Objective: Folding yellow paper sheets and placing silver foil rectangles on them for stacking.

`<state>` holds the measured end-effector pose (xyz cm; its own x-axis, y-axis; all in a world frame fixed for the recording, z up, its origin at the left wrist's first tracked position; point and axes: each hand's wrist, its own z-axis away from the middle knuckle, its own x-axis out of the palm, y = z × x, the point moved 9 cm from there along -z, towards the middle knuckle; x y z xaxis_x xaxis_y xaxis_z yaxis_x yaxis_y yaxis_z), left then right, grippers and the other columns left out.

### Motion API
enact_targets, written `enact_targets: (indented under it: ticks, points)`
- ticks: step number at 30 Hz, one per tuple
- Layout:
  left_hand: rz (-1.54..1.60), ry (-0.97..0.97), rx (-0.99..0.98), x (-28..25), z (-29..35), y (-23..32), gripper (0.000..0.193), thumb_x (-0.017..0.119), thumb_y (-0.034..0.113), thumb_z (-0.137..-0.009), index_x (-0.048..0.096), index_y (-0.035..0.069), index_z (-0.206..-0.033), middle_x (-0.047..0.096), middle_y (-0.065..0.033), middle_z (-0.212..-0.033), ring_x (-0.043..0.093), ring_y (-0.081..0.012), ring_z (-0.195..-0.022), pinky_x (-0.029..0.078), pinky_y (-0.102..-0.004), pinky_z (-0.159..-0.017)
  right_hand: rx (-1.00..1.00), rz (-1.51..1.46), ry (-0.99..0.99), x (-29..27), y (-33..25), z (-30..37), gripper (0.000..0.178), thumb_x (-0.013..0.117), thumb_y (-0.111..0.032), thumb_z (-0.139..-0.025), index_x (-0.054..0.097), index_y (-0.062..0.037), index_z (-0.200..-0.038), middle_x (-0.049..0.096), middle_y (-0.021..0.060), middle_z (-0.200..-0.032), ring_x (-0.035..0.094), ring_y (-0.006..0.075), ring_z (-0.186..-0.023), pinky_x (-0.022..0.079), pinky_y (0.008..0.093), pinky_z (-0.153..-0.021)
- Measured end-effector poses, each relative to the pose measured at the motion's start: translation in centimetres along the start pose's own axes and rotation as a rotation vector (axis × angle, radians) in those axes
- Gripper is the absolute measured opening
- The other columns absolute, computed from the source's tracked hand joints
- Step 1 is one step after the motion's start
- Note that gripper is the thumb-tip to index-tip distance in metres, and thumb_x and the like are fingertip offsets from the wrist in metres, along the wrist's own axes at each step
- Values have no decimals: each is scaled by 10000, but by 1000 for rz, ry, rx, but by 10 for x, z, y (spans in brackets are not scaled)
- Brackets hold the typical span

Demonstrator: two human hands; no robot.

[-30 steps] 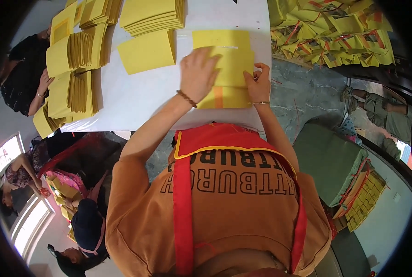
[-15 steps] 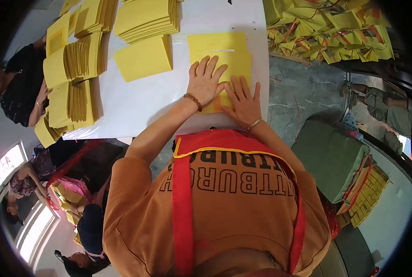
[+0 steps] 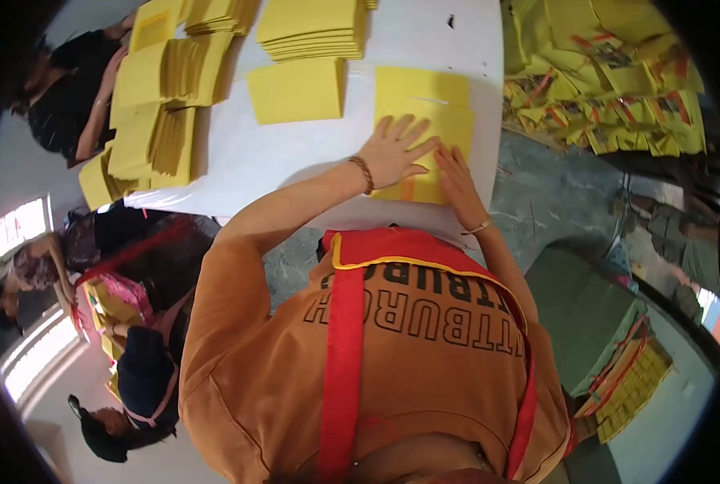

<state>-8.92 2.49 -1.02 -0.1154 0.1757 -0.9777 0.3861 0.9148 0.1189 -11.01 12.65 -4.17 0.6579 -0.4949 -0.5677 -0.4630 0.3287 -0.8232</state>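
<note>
A yellow paper sheet [image 3: 419, 83] lies on the white table near its right edge, with a narrow white slit across its upper part and an orange patch low down. My left hand [image 3: 392, 153] rests flat on the sheet, fingers spread and nothing gripped. Along the sheet's right side lies my right hand [image 3: 459, 187], its fingers stretched out and closer together, the tips near my left fingers. Both palms face down, hiding part of the sheet. Just left of it sits a folded yellow paper piece [image 3: 297, 92].
Behind the folded piece is a pile of folded yellow paper [image 3: 310, 31]. More yellow stacks [image 3: 139, 77] line the table's left side, where a person in black [image 3: 73, 89] stands. Yellow pieces with red strips [image 3: 606, 97] heap up beyond the right edge. A green bale [image 3: 578, 306] stands at right.
The view has shifted, so the table sits further right in the picture. My right hand's fingers have drawn closer together and it lies more along the sheet's right edge.
</note>
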Motion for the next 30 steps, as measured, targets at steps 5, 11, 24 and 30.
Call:
enact_targets:
  ticks: [5,11,24,30]
  points:
    - [-254,37,147,-5,-9,33,504,541,267,-774,498,-8,-1193,571,-124,-1056,520,-277,-953,423,-381,-761,338,-645,39,-21,12,3,458,413,-244,-949,337,-43,-1354,422,110,-1340,382,228,-1242,287,341,-1025]
    - [181,246,7,-63,-6,-13,435,565,147,-702,554,26,-1120,615,-73,-922,564,-216,-845,443,-312,-694,271,-650,622,-74,10,7,420,449,-154,-936,370,-35,-1331,488,115,-1256,480,200,-1129,360,311,-964]
    - [-191,153,-366,-51,103,-152,539,587,129,-728,473,168,-1253,474,-55,-1258,451,-248,-1098,352,-399,-878,264,-349,438,-36,39,8,336,558,-107,-856,536,-39,-1184,533,57,-1141,506,126,-930,411,239,-789]
    - [-166,39,-413,-22,109,-160,493,489,383,-847,441,168,-1288,396,-74,-1331,349,-262,-1192,248,-444,-977,238,-350,451,-36,32,11,333,575,-86,-832,553,-41,-1161,536,63,-1155,505,121,-933,417,227,-761]
